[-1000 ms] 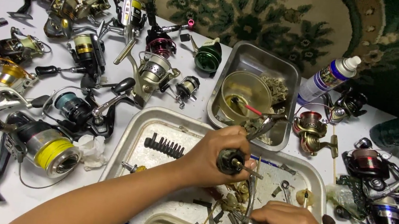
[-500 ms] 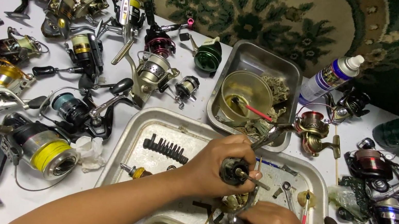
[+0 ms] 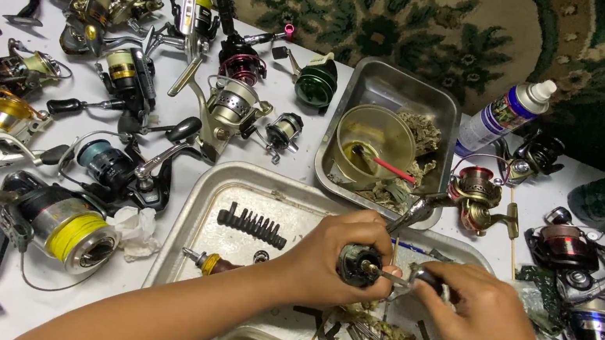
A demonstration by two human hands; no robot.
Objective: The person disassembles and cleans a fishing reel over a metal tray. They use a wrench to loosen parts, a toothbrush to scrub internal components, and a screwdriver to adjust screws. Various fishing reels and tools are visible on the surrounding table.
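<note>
Crosswise, reel part (image 3: 358,265) facing right hand (image 3: 482,322)

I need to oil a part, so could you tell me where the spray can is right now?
In the head view, the spray can lies tilted at the upper right of the table, just right of the smaller metal tray and beside a dark reel.

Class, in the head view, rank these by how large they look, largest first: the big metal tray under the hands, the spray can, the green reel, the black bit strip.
1. Big metal tray
2. Spray can
3. Black bit strip and green reel: alike, unranked.
</note>
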